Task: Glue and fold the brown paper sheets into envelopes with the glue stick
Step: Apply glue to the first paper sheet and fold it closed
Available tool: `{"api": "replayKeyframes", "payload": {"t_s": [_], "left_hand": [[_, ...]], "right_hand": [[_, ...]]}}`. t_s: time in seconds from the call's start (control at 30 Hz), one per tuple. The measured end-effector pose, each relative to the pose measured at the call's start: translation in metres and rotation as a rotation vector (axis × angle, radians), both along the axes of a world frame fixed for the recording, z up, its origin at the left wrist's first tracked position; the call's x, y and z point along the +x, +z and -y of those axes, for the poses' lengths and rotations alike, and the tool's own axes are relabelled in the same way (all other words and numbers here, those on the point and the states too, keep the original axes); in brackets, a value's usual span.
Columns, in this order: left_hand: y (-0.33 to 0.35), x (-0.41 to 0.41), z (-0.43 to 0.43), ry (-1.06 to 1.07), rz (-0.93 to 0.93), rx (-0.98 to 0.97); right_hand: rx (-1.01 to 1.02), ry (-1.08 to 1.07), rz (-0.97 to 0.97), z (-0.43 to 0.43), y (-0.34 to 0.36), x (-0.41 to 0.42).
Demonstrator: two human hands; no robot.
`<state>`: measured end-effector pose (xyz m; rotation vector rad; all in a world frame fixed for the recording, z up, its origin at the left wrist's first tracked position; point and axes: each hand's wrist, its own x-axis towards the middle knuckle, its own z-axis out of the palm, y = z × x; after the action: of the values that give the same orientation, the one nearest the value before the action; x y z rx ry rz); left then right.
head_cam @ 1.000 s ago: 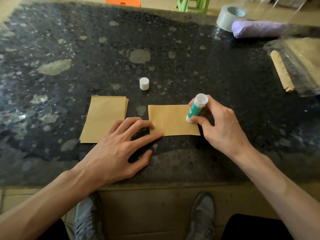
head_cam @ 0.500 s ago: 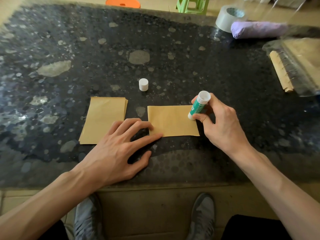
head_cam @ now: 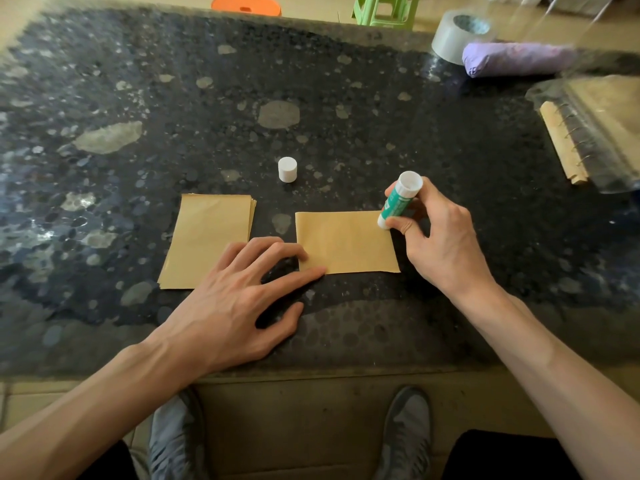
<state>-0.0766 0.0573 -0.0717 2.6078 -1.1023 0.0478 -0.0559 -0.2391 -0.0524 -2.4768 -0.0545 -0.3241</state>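
Right hand (head_cam: 440,237) presses glue stick (head_cam: 398,200) onto brown sheet (head_cam: 346,242).

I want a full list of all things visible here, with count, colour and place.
table: 1, dark speckled, under everything
single sheet: 1, brown, centre of the table
stack of sheets: 1, brown, left of the single sheet
glue stick: 1, green and white, in the right hand
cap: 1, white, beyond the sheets
tape roll: 1, grey, far right
rolled bundle: 1, purple, beside the tape roll
spiral notebook: 1, tan, in clear plastic, right edge
orange stool: 1, beyond the table
green stool: 1, beyond the table
shoes: 2, grey, on the floor
left hand: 1, fingertips pressing the single sheet's near left corner
right hand: 1, gripping the glue stick
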Motion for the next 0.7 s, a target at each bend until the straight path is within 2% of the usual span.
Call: {"api": "replayKeyframes", "payload": {"t_s": [0.53, 0.7], "left_hand": [[-0.001, 0.001, -0.001, -0.003, 0.002, 0.003], [-0.001, 0.0, 0.0, -0.005, 0.002, 0.002]], "right_hand": [[0.036, -0.057, 0.007, -0.002, -0.002, 0.013], [0.108, -0.128, 0.146, 0.003, 0.002, 0.012]]}}
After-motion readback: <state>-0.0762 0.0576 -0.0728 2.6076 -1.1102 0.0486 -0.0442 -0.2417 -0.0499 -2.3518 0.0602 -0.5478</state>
